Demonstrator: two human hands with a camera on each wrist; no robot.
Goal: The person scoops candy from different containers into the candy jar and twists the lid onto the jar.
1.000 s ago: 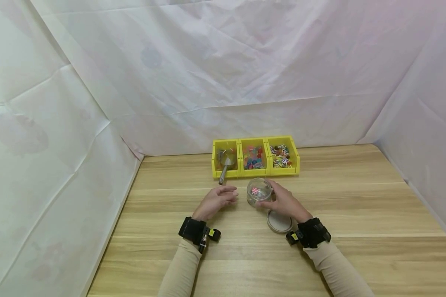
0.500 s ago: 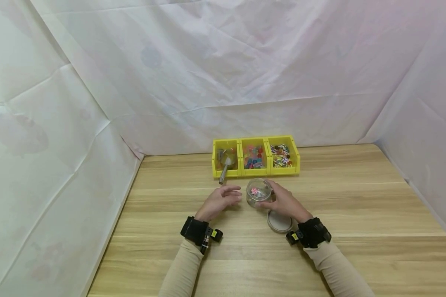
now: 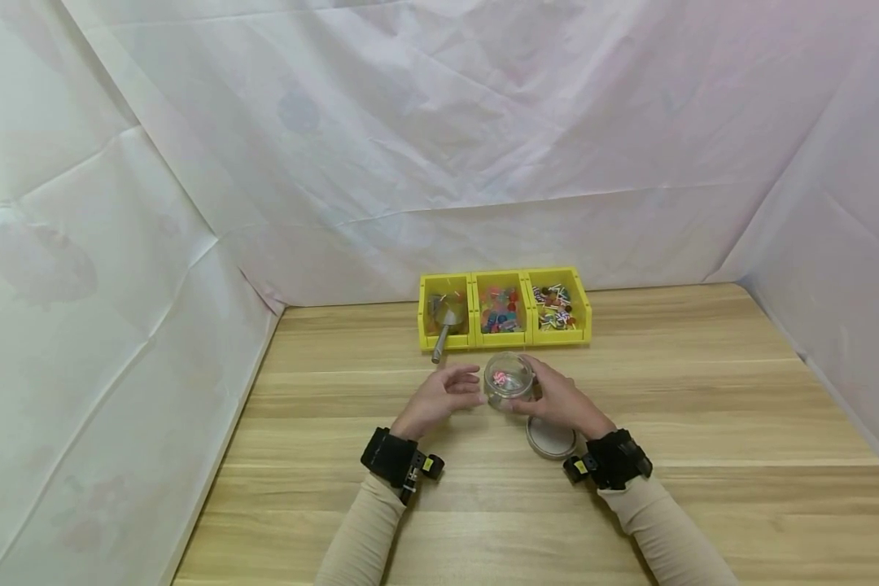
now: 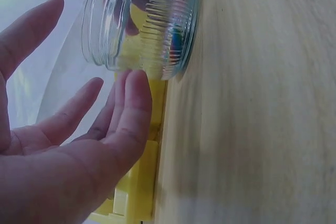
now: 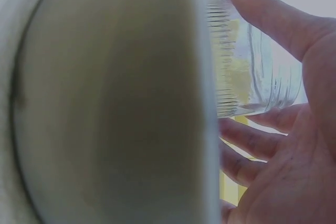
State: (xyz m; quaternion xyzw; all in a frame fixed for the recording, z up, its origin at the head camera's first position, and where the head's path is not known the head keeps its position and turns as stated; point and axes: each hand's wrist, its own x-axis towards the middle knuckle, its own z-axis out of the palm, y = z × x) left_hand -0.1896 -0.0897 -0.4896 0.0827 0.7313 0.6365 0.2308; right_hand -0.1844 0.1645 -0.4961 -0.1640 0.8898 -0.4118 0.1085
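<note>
Head view: small ribbed clear glass jar [image 3: 509, 379] upright on light wooden table [image 3: 703, 423], just in front of yellow three-compartment plastic bin [image 3: 503, 310]. Right hand [image 3: 557, 401] wrapped round jar's side, fingers curled on glass. Left hand [image 3: 442, 396] alongside, fingers straight & relaxed, tips at jar wall, not gripping. One pink-white sweet inside, so filling barely begun; round pale lid [image 3: 551, 437] off, lying nr right wrist. Metal scoop [image 3: 443, 327] resting in left compartment.

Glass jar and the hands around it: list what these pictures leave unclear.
- Glass jar: contents too small in the head view; glare blurs them in the left wrist view.
- Lid: right hand covers its far edge; it fills and blurs the right wrist view.
- Left hand: contact with the jar unclear.
</note>
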